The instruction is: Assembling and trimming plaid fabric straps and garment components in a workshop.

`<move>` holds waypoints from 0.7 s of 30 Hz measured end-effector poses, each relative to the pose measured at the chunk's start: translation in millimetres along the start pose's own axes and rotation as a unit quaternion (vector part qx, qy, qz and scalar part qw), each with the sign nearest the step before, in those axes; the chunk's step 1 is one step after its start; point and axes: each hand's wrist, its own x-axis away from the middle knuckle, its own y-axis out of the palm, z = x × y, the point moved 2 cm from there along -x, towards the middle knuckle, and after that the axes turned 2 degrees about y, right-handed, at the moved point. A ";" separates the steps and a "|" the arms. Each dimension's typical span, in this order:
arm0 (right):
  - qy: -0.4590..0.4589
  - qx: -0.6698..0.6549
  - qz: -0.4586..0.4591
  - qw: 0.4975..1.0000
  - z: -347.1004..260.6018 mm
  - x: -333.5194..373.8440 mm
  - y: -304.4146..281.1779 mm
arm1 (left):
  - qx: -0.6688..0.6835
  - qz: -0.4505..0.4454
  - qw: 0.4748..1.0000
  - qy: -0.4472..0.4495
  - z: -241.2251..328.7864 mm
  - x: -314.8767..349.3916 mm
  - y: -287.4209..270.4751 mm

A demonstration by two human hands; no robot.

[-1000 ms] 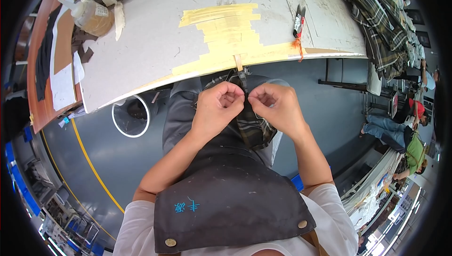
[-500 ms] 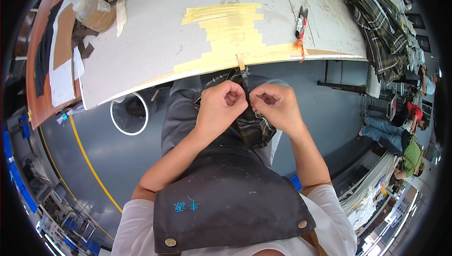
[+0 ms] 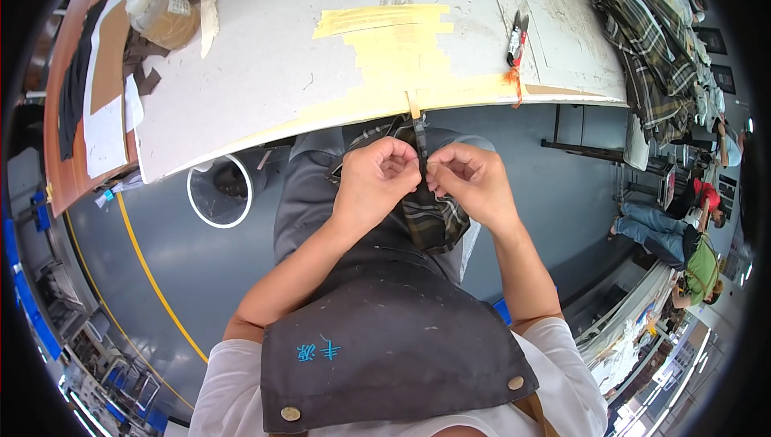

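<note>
Dark plaid cloth (image 3: 434,226) hangs over my lap below the table's front edge. A narrow dark plaid strip (image 3: 419,136) runs up from it to a tan tab (image 3: 413,104) at that edge. On the strip's left side, my left hand (image 3: 376,184) is closed in a pinch at the cloth. My right hand (image 3: 474,184) pinches at the strip from the right, its fingertips almost meeting the left ones. Whatever fine thing may lie between the fingertips is too small to make out.
Yellow tape (image 3: 393,51) covers part of the pale table (image 3: 265,59). Red-and-black thread snips (image 3: 516,42) lie to the right, a squeeze bottle (image 3: 165,19) far left. Plaid garments (image 3: 646,35) hang at the right. A white-rimmed bin (image 3: 250,188) stands below; people (image 3: 703,268) are beyond.
Both hands keep nearly the same place at the strip, with only a small shift of the fingers. The strip's upper part shows a little more, and the view has tilted slightly.
</note>
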 end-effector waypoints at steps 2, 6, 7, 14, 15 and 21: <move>0.002 0.001 0.001 1.000 1.4 -0.1 0.6 | -0.024 0.005 1.000 0.010 4.9 1.4 1.8; -0.012 -0.008 0.024 1.000 6.3 -0.7 -0.8 | -0.053 0.021 0.998 0.034 1.1 -1.7 1.8; -0.012 -0.007 0.024 1.000 8.6 -1.5 -0.9 | -0.052 0.021 0.998 0.035 1.2 -1.5 2.0; -0.147 0.186 0.104 0.966 -17.9 -9.3 6.5 | -0.076 0.028 0.994 0.069 13.1 0.3 3.5; -0.154 0.206 0.102 0.961 -19.1 -10.5 6.5 | -0.081 0.029 0.993 0.080 14.1 0.1 4.0; -0.157 0.203 0.096 0.962 -16.7 -14.2 3.7 | -0.086 0.027 0.993 0.071 9.0 -2.5 1.3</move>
